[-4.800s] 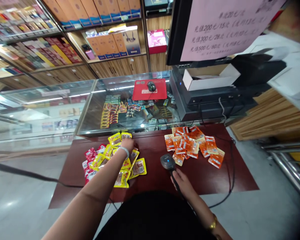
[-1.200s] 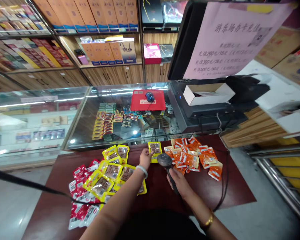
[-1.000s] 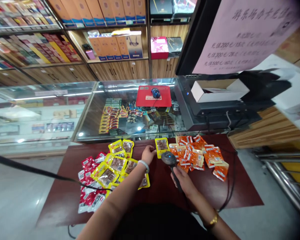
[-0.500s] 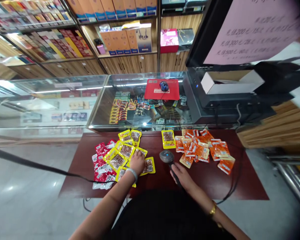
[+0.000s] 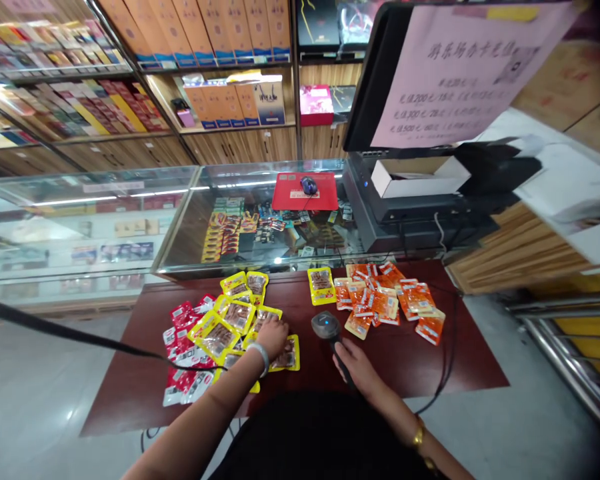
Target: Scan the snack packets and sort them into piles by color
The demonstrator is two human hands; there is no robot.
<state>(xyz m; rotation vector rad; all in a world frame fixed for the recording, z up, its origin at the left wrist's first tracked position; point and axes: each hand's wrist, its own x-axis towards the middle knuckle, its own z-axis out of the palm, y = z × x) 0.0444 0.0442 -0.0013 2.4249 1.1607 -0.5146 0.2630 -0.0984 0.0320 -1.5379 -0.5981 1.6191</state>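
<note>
My right hand (image 5: 357, 367) is closed round the handle of a dark barcode scanner (image 5: 326, 325), whose head hangs over the table with a small blue light showing. My left hand (image 5: 274, 338) lies over the right side of a pile of yellow snack packets (image 5: 214, 337). Its fingers are curled at the yellow snack packet (image 5: 293, 353) on the pile's right edge, and its fingertips are partly hidden. One more yellow packet (image 5: 321, 287) lies apart, beyond the scanner. To its right is a spread of orange packets (image 5: 380, 303). Red and white packets (image 5: 185, 340) lie left of the yellow pile.
The dark red table (image 5: 420, 367) stands against a glass display counter (image 5: 260, 260). On the counter are a mouse (image 5: 309, 185) on a red mat (image 5: 285, 193), a white open box (image 5: 420, 180) and a screen backed with a pink notice (image 5: 445, 100). A black cable (image 5: 80, 337) crosses at left.
The view has tilted up and turned right. My left hand has shifted slightly right over the yellow packets, onto the rightmost one. My right hand still holds the scanner in about the same place.
</note>
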